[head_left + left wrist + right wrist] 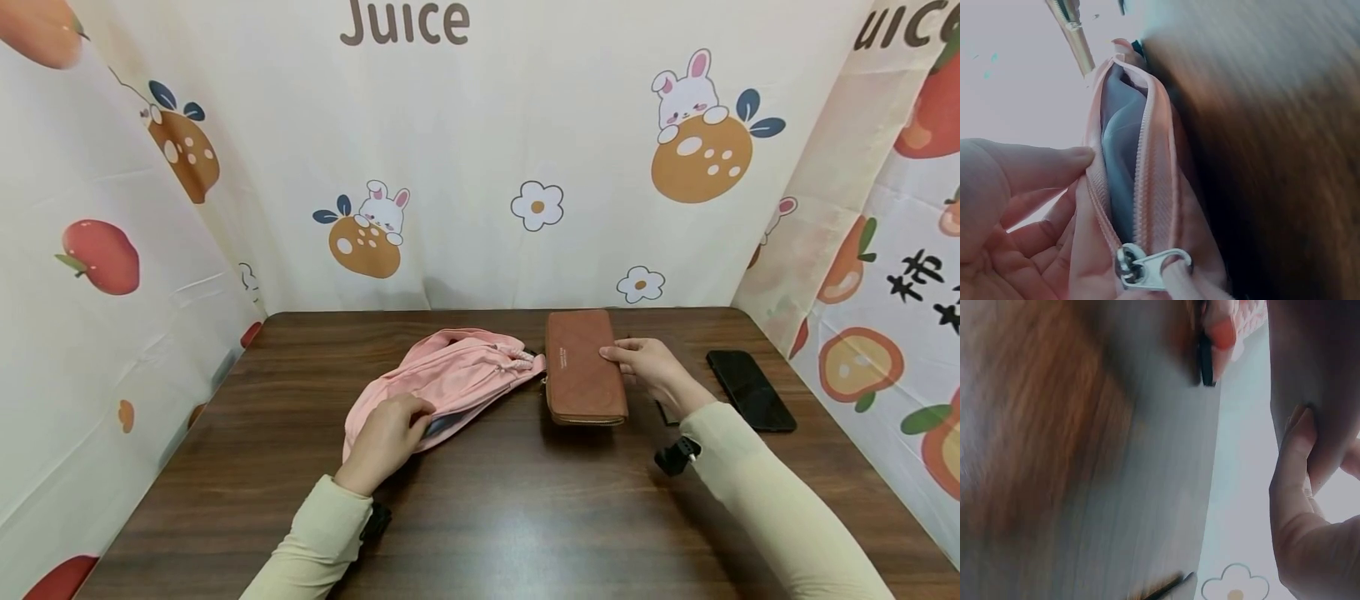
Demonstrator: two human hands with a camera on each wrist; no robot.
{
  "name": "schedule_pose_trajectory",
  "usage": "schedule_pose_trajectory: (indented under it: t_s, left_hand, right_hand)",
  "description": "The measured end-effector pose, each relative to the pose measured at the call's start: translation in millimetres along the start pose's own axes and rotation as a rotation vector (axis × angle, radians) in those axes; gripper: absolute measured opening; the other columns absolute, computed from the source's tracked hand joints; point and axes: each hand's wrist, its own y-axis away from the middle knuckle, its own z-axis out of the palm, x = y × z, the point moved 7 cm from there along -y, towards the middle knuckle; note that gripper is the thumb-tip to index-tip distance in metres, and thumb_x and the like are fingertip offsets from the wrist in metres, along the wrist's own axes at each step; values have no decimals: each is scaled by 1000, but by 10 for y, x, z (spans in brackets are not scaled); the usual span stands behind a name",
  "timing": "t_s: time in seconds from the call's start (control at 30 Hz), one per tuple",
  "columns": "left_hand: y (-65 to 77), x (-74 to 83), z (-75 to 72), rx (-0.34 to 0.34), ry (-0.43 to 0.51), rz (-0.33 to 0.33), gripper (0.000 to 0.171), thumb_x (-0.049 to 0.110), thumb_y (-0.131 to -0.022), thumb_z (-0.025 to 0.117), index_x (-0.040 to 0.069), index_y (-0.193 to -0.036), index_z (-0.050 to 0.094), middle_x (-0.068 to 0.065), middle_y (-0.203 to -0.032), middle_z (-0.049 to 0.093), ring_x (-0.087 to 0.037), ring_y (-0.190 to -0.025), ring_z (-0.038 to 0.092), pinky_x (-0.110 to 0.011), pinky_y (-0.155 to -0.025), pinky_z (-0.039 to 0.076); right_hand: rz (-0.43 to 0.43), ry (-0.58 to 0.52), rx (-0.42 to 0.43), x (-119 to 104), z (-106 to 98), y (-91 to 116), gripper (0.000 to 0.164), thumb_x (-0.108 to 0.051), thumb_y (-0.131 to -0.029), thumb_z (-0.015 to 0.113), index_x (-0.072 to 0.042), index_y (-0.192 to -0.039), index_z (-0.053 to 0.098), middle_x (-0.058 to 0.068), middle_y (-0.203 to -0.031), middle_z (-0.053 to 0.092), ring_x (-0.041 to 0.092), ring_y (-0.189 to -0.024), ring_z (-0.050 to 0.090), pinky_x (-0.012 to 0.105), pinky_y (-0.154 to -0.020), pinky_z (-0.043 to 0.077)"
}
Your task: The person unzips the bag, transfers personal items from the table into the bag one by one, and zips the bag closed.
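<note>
A pink waist bag (450,375) lies on the table, its front zip pocket gaping. My left hand (392,433) pinches the edge of that pocket between thumb and fingers; the left wrist view shows the grey lining (1124,150) and a silver zipper pull (1159,269) at the near end. My right hand (652,371) grips a brown zip-around wallet (585,367) by its right edge, thumb on the front. The wallet is held up above the table, just right of the bag's strap end. In the right wrist view the wallet (1316,362) is only partly seen.
A black smartphone (750,390) lies flat at the table's right side. Another dark, flat item (666,414) is mostly hidden behind my right hand. A printed curtain (480,150) hangs along the back and both sides of the wooden table (525,517).
</note>
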Motion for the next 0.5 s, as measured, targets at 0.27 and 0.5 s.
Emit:
schedule_pose_trajectory:
  t_s: [0.27,0.5]
  left_hand:
    - [11,21,-15,22,7,6,7,3,-82,74,6,-88,74,-6,-87,71,-21,-84,68,-40,-79,54]
    - [8,10,-13,27,10,-4,7,3,-82,74,6,-89,75,-6,-87,71,-21,-85,67,-40,-80,54]
  right_hand:
    - [-16,-103,-44,-43,201,162,76,-25,-95,65,7,-150,25,-7,-94,67,1,-84,68,23,-77,57]
    - [-68,-116,-69,-29,401,295,68,-20,-94,65,11,-145,32,-5,-93,68,3,-83,69,23,-75,56]
